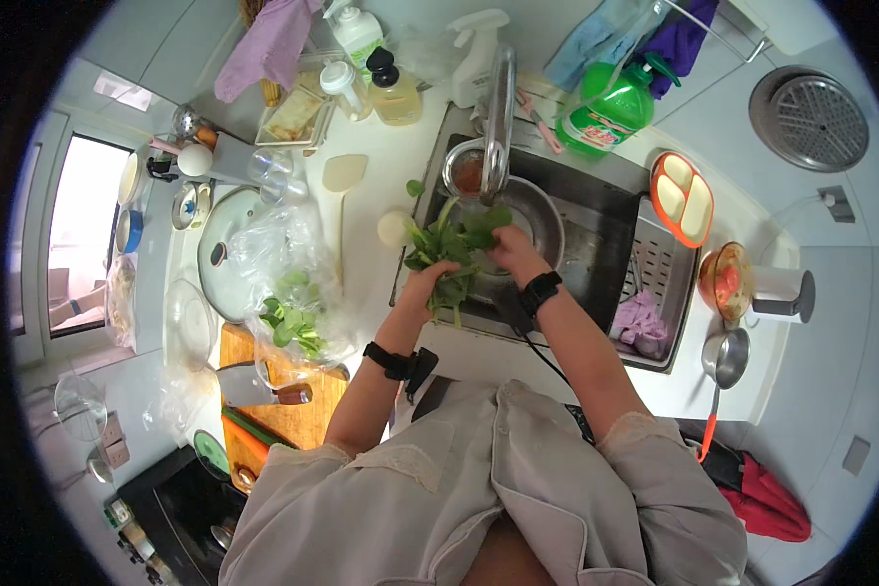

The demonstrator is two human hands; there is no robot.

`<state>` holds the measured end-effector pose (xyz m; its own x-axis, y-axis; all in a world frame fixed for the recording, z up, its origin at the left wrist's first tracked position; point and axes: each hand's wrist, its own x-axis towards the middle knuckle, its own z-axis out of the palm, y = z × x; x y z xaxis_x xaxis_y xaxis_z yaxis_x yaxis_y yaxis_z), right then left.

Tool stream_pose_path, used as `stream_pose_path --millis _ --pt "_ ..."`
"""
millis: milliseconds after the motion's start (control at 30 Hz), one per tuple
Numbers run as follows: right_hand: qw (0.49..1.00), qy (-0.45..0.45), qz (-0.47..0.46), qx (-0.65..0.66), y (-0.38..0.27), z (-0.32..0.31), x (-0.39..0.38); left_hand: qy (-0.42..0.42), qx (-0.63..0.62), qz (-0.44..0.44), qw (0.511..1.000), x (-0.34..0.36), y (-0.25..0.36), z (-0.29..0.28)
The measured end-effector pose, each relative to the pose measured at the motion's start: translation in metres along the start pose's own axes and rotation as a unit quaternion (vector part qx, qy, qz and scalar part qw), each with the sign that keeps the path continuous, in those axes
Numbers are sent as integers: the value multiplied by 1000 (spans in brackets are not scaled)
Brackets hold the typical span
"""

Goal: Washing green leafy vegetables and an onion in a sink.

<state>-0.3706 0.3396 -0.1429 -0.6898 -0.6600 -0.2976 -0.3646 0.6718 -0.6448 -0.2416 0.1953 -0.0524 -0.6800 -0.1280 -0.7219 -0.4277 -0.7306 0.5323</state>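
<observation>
A bunch of leafy greens (447,244) is gathered between my hands above the left side of the dark sink (591,210). My left hand (430,283) is closed round the stems at the near left. On the other side, my right hand (513,251) has its fingers closed on the leaves at the bunch's right. Below and behind the greens a round metal bowl (547,220) sits in the sink, partly covered by them. The faucet (499,117) reaches over the basin just beyond my hands. One loose leaf (415,188) lies on the sink's left rim.
To the left, a clear plastic bag (273,254) holds more greens (298,322). A cleaver (249,386) rests on a wooden cutting board (308,415), beside a carrot (244,435). A perforated drain tray (654,259) with a purple cloth (640,317) fills the sink's right side.
</observation>
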Motion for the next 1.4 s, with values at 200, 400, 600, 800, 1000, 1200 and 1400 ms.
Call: stream_pose_path --millis 200,400,600,800,1000,1200,1400 --pt "632 113 279 714 9 11 5 -28 18 -17 999 1 0 7" --pt "582 -91 314 745 -18 -27 -18 -30 0 -59 998 4 0 1" --pt "719 -50 229 654 -7 1 2 -77 1 -90 993 -1 4 3" --pt "848 97 175 492 4 -3 12 -68 7 -41 997 -12 9 2" --pt "951 96 94 279 -31 -39 6 -64 -9 -49 997 -14 6 -14" --pt "967 177 9 182 -36 -32 13 -51 27 -25 998 -19 3 -15" --pt "987 142 58 52 -55 -47 -7 -55 19 -24 998 -18 -1 -27"
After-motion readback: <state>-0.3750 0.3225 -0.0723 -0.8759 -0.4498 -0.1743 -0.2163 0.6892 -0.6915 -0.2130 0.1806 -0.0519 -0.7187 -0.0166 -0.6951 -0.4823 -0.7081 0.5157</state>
